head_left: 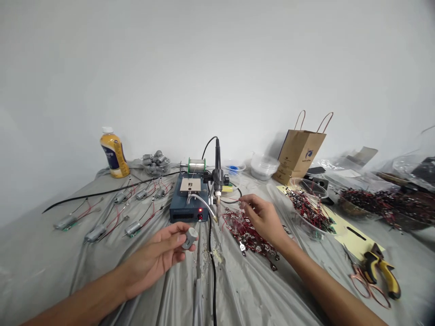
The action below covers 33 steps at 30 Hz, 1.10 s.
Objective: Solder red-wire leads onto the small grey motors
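A small grey motor (189,238) sits pinched in the left hand (154,256), its pale end facing up, seemingly to keep that end accessible. Near the upright soldering iron (218,174), the right hand (263,219) grips a thin wire (231,200) between fingertips, likely for fine control. Beyond, wired motors (96,232) lie spaced across the tabletop (50,271), probably to avoid tangling.

Plain pale grey-white wall (217,68), evenly lit; table against it, draped in wrinkled, silvery-grey plastic sheeting (238,299). Corners dim.
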Motion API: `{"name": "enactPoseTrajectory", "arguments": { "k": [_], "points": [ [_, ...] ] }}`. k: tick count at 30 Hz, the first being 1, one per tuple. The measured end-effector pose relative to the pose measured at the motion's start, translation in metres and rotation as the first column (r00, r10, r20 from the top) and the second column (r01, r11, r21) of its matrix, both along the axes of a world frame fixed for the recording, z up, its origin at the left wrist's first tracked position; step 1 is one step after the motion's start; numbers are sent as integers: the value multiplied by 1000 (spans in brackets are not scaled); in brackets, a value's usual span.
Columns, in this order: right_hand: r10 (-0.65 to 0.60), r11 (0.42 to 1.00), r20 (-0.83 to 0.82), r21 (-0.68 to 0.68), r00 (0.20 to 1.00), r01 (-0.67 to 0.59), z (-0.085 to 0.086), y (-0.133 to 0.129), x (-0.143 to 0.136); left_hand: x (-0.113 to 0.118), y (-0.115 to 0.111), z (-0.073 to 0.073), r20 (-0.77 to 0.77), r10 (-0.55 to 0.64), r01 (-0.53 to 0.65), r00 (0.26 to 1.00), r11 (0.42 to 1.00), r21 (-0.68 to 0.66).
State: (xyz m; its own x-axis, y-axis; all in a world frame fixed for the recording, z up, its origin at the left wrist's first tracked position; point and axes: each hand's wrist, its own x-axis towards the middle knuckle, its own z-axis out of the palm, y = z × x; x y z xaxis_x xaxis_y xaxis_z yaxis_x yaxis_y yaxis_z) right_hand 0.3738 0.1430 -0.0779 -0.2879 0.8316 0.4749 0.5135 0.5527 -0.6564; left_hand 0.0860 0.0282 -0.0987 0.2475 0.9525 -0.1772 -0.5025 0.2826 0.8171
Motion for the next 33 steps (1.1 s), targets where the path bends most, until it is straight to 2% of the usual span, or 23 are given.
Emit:
{"name": "enactPoseTrajectory", "arguments": {
  "k": [5,11,14,17,20,24,29,33],
  "points": [
    [3,1000,4,-18,1000,-3,1,0,1,2,-1,1,-16,4,-3,1000,1000,26],
    [1,996,151,91,989,-15,3,-2,1,2,-2,0,-197,53,-23,979,988,152],
    [13,995,162,100,987,-30,4,-3,0,4,-2,4,-296,106,-46,949,978,202],
    [38,994,123,99,992,-50,3,-5,-2,8,1,10,-362,82,-11,929,981,195],
    [81,994,39,65,996,-83,0,-9,-5,14,10,12,-371,65,26,926,972,236],
    [151,988,-58,44,987,-149,-3,-21,-12,24,19,3,-309,151,-42,939,942,333],
    [225,957,-80,206,971,-205,-2,-38,-21,31,22,-9,-291,216,-95,932,920,379],
    [285,918,-72,307,956,-251,0,-46,-23,34,19,-7,-279,229,-98,933,905,414]
  ]
}}
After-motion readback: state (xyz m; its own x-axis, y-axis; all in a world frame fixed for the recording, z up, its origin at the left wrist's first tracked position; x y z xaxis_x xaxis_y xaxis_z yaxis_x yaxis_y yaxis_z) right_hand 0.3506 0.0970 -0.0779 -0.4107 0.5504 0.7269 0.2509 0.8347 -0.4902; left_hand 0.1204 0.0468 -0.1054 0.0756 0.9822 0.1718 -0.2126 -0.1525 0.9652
